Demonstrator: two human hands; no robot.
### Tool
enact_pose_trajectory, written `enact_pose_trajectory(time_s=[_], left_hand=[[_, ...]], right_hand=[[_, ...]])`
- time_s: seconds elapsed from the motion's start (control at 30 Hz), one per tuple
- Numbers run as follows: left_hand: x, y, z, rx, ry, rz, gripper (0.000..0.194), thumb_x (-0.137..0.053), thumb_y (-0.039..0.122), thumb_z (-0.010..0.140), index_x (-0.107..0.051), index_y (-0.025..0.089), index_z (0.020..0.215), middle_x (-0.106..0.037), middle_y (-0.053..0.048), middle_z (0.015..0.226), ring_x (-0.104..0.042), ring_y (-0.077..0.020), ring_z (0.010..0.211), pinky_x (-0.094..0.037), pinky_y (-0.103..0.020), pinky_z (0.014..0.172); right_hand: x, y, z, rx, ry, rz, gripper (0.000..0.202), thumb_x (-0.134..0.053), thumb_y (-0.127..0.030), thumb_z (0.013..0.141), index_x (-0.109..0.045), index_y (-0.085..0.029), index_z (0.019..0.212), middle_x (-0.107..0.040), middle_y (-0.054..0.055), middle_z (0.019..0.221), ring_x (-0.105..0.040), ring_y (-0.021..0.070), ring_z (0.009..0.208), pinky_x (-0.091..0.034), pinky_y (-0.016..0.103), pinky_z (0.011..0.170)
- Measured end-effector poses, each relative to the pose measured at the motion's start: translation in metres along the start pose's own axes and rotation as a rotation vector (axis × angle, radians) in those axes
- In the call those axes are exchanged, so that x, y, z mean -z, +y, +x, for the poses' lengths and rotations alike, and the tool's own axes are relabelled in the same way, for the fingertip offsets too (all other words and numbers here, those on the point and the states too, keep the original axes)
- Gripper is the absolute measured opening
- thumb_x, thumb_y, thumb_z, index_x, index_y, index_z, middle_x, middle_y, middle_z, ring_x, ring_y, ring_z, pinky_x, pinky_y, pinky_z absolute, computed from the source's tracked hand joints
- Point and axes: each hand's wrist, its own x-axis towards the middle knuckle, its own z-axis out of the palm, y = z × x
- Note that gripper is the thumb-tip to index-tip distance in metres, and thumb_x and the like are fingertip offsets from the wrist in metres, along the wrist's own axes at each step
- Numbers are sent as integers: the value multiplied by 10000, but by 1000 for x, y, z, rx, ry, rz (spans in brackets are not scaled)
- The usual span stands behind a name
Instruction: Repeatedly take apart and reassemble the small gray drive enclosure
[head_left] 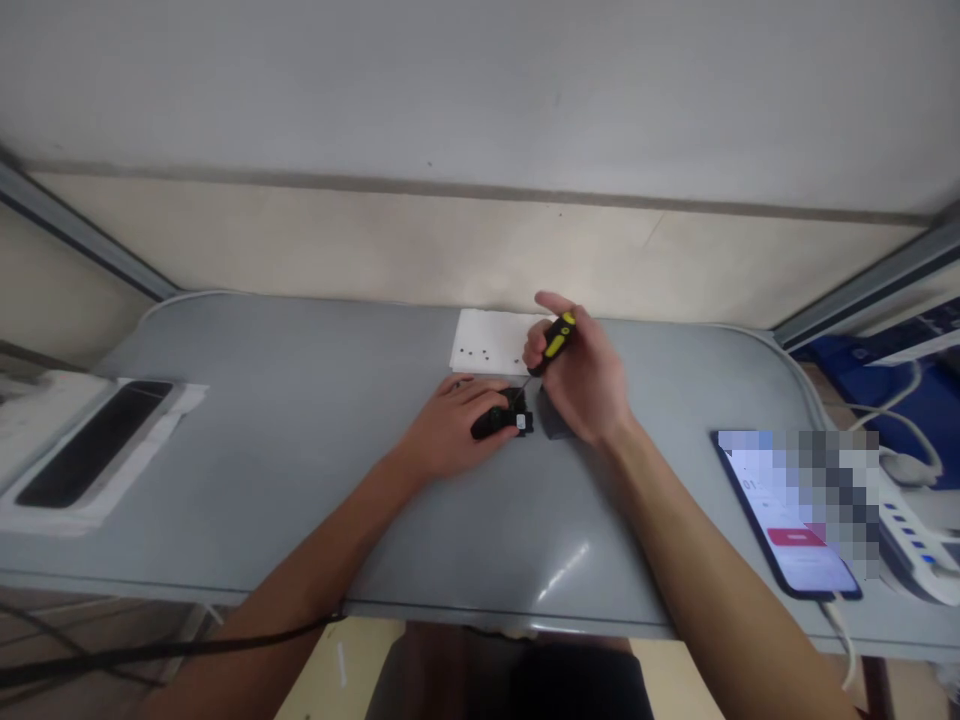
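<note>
Near the middle of the grey table (300,400), my left hand (455,425) holds a small black device (491,422) with a white label, its fingers over the top and thumb along the near side. My right hand (585,375) is closed round a black and yellow screwdriver (556,343), whose thin shaft slants down to the device. Beneath the right hand, partly hidden, lies a dark flat piece (553,418). Just behind both hands is a white paper sheet (480,330) with several tiny dark bits on it, too small to make out for certain.
A lit phone (784,520) with a cable lies at the right, beside a white power strip (911,540). Blue material (862,385) sits behind them. At the far left, a dark phone-like slab (96,445) rests on white sheets. A pale wall (375,245) borders the table's back.
</note>
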Motion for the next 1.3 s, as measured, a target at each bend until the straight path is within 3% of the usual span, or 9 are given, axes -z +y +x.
enact_pose_trajectory(time_s=[0.13,0.23,0.33,0.47,0.6,0.7,0.93,1.1,1.3], left_hand=[[0,-1,0,-4,-9,-24,153,-682,388,1006,-679,244,1060,-741,-56,1368,-699,-225,1266,-406,-455,1186],[1,-1,-1,-3,-15,-40,161,-686,381,1001,-656,239,1070,-742,-63,1364,-702,-228,1257,-402,-465,1184],[1,0,-1,8,-25,-46,174,-684,388,1001,-649,236,1079,-743,-73,1360,-699,-239,1256,-403,-474,1186],[1,1,-1,-1,-17,-42,164,-662,394,1017,-671,239,1070,-725,-76,1393,-684,-241,1280,-406,-469,1193],[0,0,-2,-6,-9,-37,167,-658,386,1022,-683,241,1101,-717,-74,1409,-674,-235,1301,-409,-459,1196],[0,0,-3,-7,-17,-39,175,-642,393,1032,-680,243,1114,-719,-73,1407,-676,-230,1305,-399,-464,1210],[4,5,-2,5,-3,36,154,-666,402,1016,-697,263,1075,-747,-57,1367,-670,-271,1326,-299,-545,1276],[5,6,-1,-19,21,68,153,-667,397,1019,-695,259,1079,-748,-55,1370,-675,-282,1321,-308,-540,1244],[5,5,-1,-11,25,85,173,-679,414,1008,-697,255,1075,-760,-60,1351,-689,-285,1297,-315,-542,1202]], right_hand=[[0,1,-1,32,113,-28,404,-872,-395,825,-501,-238,787,-582,-26,808,-577,107,713,-481,247,637],[1,1,0,61,184,-60,582,-883,-475,817,-351,-250,744,-373,-89,618,-341,76,506,-317,222,463],[2,-2,1,44,125,-52,456,-706,-694,892,-541,-269,875,-365,-79,607,-322,99,500,-323,247,465],[5,-6,-1,9,40,-65,334,-699,-586,929,-694,-268,1031,-571,-10,786,-554,140,685,-481,294,638],[5,-1,-7,55,38,-128,388,-779,-545,903,-577,-232,794,-642,6,932,-633,133,778,-504,293,703],[0,5,-10,77,34,-224,466,-714,-607,937,-472,-244,774,-549,-40,720,-516,104,566,-417,283,562],[-12,2,-9,50,33,-193,522,-584,-784,920,-680,-277,998,-506,-21,719,-493,139,592,-443,316,581],[-5,1,-11,70,23,-222,473,-709,-676,904,-535,-248,802,-643,6,851,-608,141,707,-507,315,688],[-4,2,-8,123,44,-268,461,-611,-735,937,-565,-278,895,-449,-60,630,-443,118,537,-388,283,539]])
